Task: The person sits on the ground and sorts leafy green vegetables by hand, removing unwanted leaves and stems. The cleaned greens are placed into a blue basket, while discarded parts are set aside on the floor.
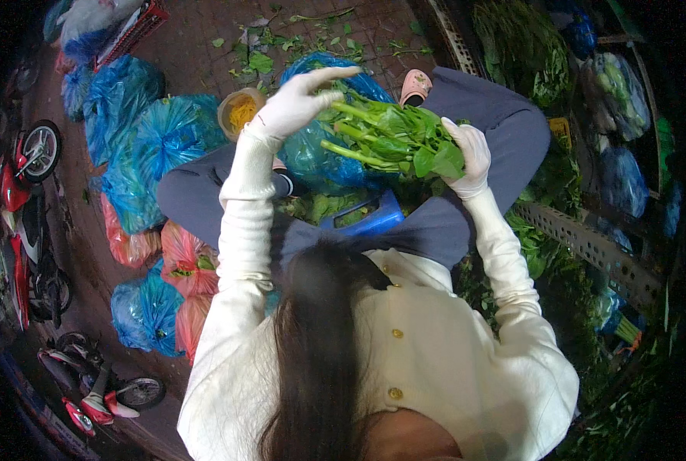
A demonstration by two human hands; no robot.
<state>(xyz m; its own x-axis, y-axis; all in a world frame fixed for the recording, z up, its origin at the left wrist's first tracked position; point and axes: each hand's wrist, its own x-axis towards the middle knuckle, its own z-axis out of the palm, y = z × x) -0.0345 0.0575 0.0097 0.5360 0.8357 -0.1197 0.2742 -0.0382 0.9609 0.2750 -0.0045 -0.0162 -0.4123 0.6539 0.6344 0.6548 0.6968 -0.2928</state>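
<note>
A bunch of leafy greens (397, 135) with thick pale stems lies across the space above my lap, its stem ends pointing left. My right hand (471, 154), in a white glove, grips the leafy end. At the stem end my left hand (296, 104), also gloved in white, has its fingers stretched out and its thumb apart, close to the upper stem. Whether the thumb touches that stem is hard to tell. Below the bunch, a blue plastic bag (314, 152) sits between my legs. Loose leaves (325, 207) and a blue plastic object (377, 216) are nearer my body.
A tub (227, 118) with thin yellow bands stands beyond my left knee. Tied blue bags (164, 135) and pink bags (187, 259) crowd the left side. Leaf scraps (260, 62) litter the paving. Perforated metal bars (585, 239) and heaped greens (516, 43) are on the right; motorbikes (28, 230) stand far left.
</note>
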